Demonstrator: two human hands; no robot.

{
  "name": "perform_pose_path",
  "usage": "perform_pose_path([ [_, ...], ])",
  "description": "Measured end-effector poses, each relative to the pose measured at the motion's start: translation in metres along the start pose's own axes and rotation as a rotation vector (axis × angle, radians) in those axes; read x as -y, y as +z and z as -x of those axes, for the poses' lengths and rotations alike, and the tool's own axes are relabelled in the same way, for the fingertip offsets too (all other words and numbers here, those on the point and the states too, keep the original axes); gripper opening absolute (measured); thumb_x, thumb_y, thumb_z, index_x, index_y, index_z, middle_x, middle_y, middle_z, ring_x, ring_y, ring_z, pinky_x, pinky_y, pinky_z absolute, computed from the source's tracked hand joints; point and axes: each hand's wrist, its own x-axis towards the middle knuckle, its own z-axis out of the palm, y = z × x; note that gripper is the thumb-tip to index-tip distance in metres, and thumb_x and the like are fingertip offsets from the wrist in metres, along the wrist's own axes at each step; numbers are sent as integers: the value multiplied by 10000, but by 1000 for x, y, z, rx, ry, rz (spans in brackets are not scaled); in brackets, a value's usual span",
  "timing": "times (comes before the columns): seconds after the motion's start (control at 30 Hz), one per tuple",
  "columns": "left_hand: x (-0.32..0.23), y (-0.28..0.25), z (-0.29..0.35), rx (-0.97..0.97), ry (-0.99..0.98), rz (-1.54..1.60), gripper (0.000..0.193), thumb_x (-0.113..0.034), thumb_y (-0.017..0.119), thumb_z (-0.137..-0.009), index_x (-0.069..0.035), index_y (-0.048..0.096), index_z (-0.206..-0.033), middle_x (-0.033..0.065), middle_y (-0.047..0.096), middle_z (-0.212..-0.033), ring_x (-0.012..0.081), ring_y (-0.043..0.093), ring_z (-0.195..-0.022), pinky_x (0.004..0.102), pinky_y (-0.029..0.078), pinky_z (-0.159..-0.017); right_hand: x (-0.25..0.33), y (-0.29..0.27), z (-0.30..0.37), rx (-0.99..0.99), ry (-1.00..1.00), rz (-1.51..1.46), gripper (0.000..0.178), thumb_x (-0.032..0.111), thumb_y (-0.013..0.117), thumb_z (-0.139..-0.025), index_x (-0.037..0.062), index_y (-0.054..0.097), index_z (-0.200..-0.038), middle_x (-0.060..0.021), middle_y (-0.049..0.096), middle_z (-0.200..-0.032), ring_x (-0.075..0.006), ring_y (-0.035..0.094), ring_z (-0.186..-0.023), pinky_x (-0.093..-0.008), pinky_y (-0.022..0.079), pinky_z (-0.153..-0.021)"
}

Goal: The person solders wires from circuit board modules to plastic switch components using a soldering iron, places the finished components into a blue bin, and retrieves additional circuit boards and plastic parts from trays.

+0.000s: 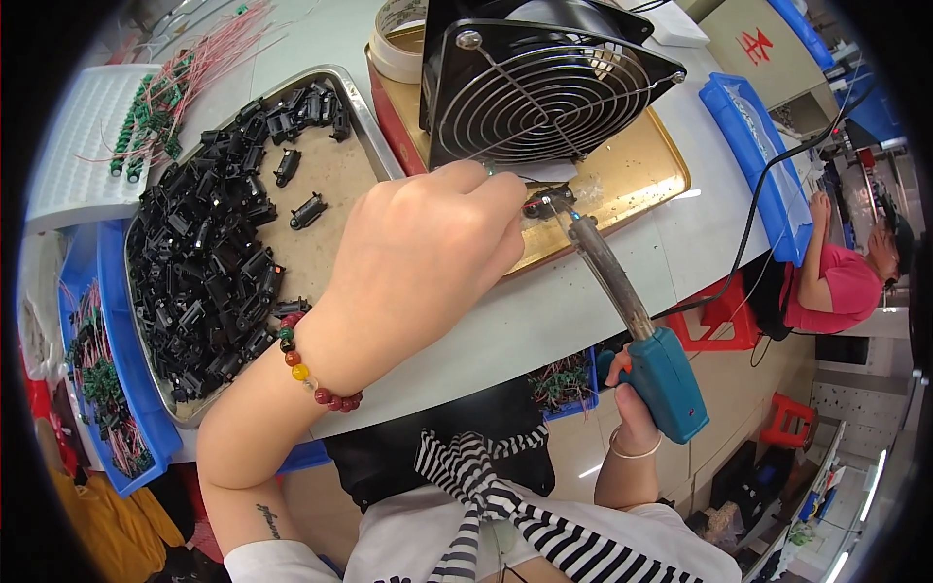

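Note:
My right hand (635, 420) grips a teal soldering gun (671, 384), its long metal barrel pointing up and left. The tip meets a small black plastic housing (552, 201) at the edge of a gold tray (637, 185). Just left of that part, my left hand (432, 238) is closed with its fingers bent downward. A bit of green shows at its knuckles, but what the fingers pinch is hidden behind the hand. Directly beyond stands a black fan with a round wire guard (554, 112).
At left, a metal tray (374, 121) holds many black housings (209, 243). Green components with pink wires (155, 112) lie on a white ribbed tray (92, 180). Blue bins (146, 428) flank the table. A black cable (753, 228) runs at right, near a co-worker in pink (836, 287).

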Motion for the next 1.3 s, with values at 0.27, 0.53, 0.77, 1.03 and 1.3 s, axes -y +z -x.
perform_pose_path([
  [0.27, 1, 1, 1, -5, 3, -13, 30, -50, 626, -698, -57, 605, -718, 62, 547, -615, 223, 529, -474, 306, 428, -435, 0, -4, -2, 55, -17, 37, 141, 124, 633, -614, 12, 575, -677, -50, 487, -619, -185, 422, -538, -286, 319, -481],
  [0.53, 2, 2, 1, -5, 20, -19, 34, -52, 628, -701, -51, 597, -716, 67, 546, -620, 237, 533, -486, 317, 438, -441, -2, -4, -1, 37, -32, 178, 116, 20, 613, -585, -7, 570, -690, -74, 460, -620, -205, 410, -527, -278, 315, -470],
  [0.77, 3, 3, 2, 9, 23, -34, 42, -52, 631, -701, -41, 595, -720, 73, 558, -647, 247, 551, -533, 328, 451, -465, 7, 1, -5, 34, 6, 87, 151, 24, 610, -601, -17, 592, -745, -94, 525, -675, -221, 463, -556, -280, 364, -498],
  [1.03, 4, 3, 2, 5, 43, -21, 46, -53, 633, -703, -30, 597, -721, 73, 564, -653, 255, 557, -546, 331, 450, -469, -3, -9, 2, 32, 40, 70, 173, 54, 616, -598, -27, 589, -748, -99, 531, -679, -214, 466, -564, -273, 357, -499],
  [1.3, 5, 3, 3, -5, 48, -22, 44, -53, 632, -703, -32, 596, -717, 73, 557, -645, 256, 554, -545, 333, 448, -466, 0, -4, -2, 50, 34, -54, 243, 132, 645, -590, -38, 592, -756, -79, 535, -695, -184, 463, -559, -259, 348, -480],
])
